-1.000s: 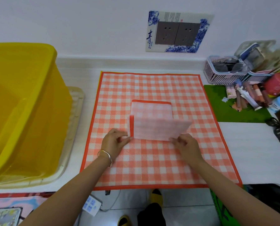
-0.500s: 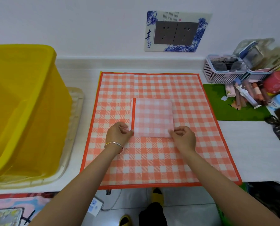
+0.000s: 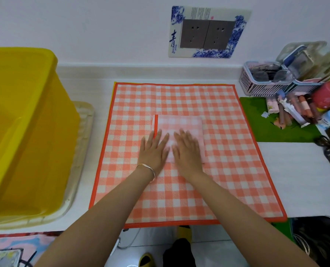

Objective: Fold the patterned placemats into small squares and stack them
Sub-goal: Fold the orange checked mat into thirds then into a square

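A white bench (image 3: 295, 180) is carrying a large checked placemat (image 3: 227, 170). A tray (image 3: 83, 132) is lying at its left, a green mat (image 3: 256, 120) at its right.

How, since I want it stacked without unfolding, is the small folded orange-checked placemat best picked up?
Pinch the small folded orange-checked placemat along its left edge, coming from the left: the orange hem there suggests loose layer ends, so clamping them probably keeps it folded.
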### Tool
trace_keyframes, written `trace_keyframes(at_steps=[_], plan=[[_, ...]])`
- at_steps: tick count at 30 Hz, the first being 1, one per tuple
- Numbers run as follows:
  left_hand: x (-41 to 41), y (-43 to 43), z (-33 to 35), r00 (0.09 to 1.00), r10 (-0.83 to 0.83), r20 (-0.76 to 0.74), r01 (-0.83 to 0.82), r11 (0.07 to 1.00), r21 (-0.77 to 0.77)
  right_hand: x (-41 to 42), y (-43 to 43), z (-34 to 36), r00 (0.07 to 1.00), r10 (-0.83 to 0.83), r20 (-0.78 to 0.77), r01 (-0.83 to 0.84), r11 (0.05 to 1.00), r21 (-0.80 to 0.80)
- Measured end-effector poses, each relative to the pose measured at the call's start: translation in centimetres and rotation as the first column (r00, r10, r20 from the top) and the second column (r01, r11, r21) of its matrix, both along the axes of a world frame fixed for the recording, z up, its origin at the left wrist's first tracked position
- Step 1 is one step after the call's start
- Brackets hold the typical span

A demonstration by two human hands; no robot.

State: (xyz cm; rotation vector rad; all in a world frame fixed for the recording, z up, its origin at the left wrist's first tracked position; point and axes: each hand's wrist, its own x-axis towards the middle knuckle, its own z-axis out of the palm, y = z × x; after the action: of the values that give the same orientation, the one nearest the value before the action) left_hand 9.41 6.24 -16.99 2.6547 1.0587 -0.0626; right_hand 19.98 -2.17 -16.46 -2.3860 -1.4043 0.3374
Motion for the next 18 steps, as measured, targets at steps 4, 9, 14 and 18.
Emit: trace_keyframes(at_steps=[4,9,14,18], plan=[[0.2,-0.2,-0.9,0.998,0.055,-0.009,-0.054,0.998,0.034,0.2,0.1,-1.3,0.988,0.096,0.121,-0.082,0.99,-0.116],[0.3,-0.2,-0.7,0.998,0.066,-0.011,-0.066,0.997,0.04,2.7,-1.2,-1.4,0.98,0.128,0.155,-0.113,0.988,-0.108],[0.3,0.0,-0.4,0.998,0.053,-0.039,-0.053,0.999,0.003,5.9,-3.1,-1.0,0.983,0.112,0.144,-0.084,0.978,-0.189],[0.8,0.5,0.9,0.998,0.039,-0.05,-0.038,0.999,0.01,6.2,-2.4,0.7,0.992,0.067,0.103,-0.05,0.985,-0.163]])
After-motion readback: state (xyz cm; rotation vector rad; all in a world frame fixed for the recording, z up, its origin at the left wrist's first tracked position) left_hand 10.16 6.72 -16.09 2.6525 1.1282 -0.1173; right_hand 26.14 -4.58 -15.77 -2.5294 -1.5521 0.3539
